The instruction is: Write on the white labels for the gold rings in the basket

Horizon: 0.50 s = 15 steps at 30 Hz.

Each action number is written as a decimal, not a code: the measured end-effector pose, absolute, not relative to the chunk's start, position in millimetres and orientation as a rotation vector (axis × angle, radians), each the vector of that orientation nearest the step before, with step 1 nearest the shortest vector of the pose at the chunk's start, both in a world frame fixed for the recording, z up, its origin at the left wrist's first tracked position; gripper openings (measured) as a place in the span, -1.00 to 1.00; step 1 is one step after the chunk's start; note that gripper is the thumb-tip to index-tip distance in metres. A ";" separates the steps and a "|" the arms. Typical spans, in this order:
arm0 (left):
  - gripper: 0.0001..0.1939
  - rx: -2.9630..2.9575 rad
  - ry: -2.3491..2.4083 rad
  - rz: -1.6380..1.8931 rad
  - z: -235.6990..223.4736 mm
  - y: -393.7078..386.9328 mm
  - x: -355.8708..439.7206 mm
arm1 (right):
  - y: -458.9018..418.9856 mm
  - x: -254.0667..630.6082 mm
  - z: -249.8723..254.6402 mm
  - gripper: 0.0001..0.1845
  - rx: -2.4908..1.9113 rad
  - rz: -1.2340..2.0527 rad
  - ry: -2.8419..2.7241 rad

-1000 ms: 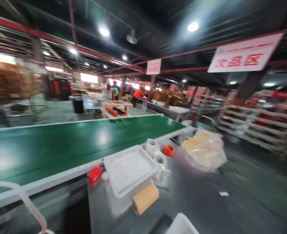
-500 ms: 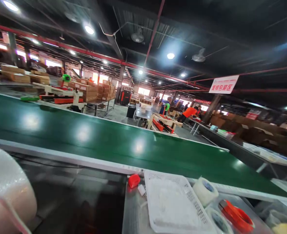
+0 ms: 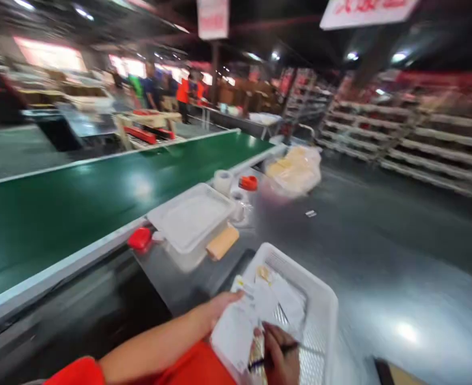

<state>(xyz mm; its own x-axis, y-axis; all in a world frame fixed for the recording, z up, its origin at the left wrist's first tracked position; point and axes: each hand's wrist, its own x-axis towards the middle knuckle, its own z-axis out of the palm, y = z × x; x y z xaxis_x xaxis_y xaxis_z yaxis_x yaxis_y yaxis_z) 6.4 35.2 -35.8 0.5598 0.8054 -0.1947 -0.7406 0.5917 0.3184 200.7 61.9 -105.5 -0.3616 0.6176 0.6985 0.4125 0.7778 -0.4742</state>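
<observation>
My left hand (image 3: 222, 306) is closed on the edge of a white paper sheet (image 3: 233, 336), thumb on top. Close beside it, my right hand (image 3: 282, 355) grips a dark pen (image 3: 257, 364), whose tip is near the sheet's lower right corner. Both hands are over the near side of a white perforated plastic basket (image 3: 329, 307). More white papers (image 3: 286, 303) lie in that basket, one with a small tan item on it. Blur hides any writing and the fine detail of the fingers.
On the metal table (image 3: 356, 256) stand a second white basket (image 3: 191, 216), a tan roll (image 3: 222, 241), a red object (image 3: 140, 239), clear tape rolls (image 3: 222, 182), an orange tape dispenser (image 3: 248, 183) and a plastic bag (image 3: 296, 168). A green conveyor belt (image 3: 111, 187) runs alongside. Co-workers (image 3: 183, 92) stand beyond.
The view has swung to the right and tilted down. My two hands, the pen, the sheet and the nearer basket with papers have come into view.
</observation>
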 end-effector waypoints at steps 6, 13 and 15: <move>-0.37 0.049 0.571 0.726 -44.3 32.1 -14.2 | 32.4 206.0 -98.9 -0.82 -0.958 -0.049 -2.106; -0.36 0.102 0.772 0.791 -29.7 32.3 -39.8 | 23.1 222.1 -104.8 -0.67 -1.255 0.398 -1.842; -0.40 0.168 0.827 0.782 -24.5 30.8 -37.9 | 26.8 225.3 -88.4 -0.74 -1.353 0.434 -1.630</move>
<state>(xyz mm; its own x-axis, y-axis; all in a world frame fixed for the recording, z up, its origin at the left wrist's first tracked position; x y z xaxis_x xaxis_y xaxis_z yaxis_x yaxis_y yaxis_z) -37.9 30.8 -24.5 0.4202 0.6830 -0.5974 -0.5586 0.7135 0.4229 225.3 26.8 -88.4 0.0524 0.9013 0.4301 0.5677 0.3275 -0.7553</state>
